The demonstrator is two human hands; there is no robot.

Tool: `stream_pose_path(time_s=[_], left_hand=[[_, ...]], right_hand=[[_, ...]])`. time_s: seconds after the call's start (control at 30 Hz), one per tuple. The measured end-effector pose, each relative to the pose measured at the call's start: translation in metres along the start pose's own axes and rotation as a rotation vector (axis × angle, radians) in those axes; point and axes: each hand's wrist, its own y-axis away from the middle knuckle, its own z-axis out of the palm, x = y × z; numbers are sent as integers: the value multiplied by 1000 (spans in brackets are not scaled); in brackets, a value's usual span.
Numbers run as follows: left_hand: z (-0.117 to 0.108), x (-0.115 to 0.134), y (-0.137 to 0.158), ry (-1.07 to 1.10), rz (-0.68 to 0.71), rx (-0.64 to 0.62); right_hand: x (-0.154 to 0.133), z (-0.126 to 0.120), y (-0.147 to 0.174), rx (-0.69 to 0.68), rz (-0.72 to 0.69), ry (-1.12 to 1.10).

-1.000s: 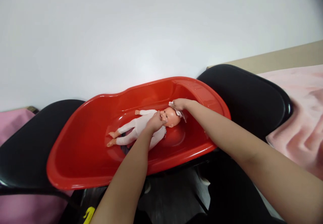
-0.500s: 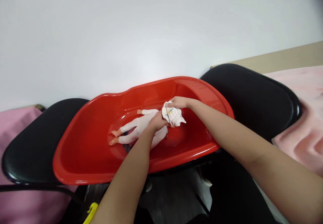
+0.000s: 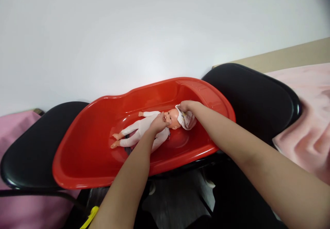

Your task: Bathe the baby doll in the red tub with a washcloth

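A baby doll (image 3: 144,126) in white clothing lies on its back in a red baby bathtub (image 3: 72,167), feet to the left and bare head to the right. My left hand (image 3: 157,123) is closed at the doll's chin and neck, the fingers partly covering its lower face. Pinched in my right hand (image 3: 186,105) is the frilled edge of a white patterned baby cap (image 3: 188,119), just off the top of the doll's head. Some dark and pinkish material shows beneath the doll's body; what it is I cannot tell.
Black chair seats stand on both sides, one at left (image 3: 28,146) and one at right (image 3: 252,98). Pink cloth (image 3: 306,119) covers a surface at right, and more pink fabric hangs at left. A white wall rises behind the tub. Something yellow (image 3: 90,217) is near my left forearm.
My right hand has pulled the cap rightward off the doll's head, so the face and forehead now show. My left hand has stayed near the doll's neck.
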Motion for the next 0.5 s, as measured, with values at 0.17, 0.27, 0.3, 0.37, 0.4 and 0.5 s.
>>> stream_pose_path(time_s=[0.17,0.27,0.3,0.37,0.4,0.5], left_hand=[[-1,2,0,-12,-13,-16],[-2,3,0,0,-18,-23],[-3,5,1,3,-20,-26],[-5,10,3,11,-27,-40],[-6,13,4,21,-22,-50],[-7,18,6,32,5,-74]], right_hand=[[-7,0,4,-299,246,-174],[-10,2,7,-120,211,-132],[-11,2,7,-64,172,-109],[-13,2,7,36,2,-48],[-13,1,7,73,-127,-23],[-16,0,1,120,-482,-1]])
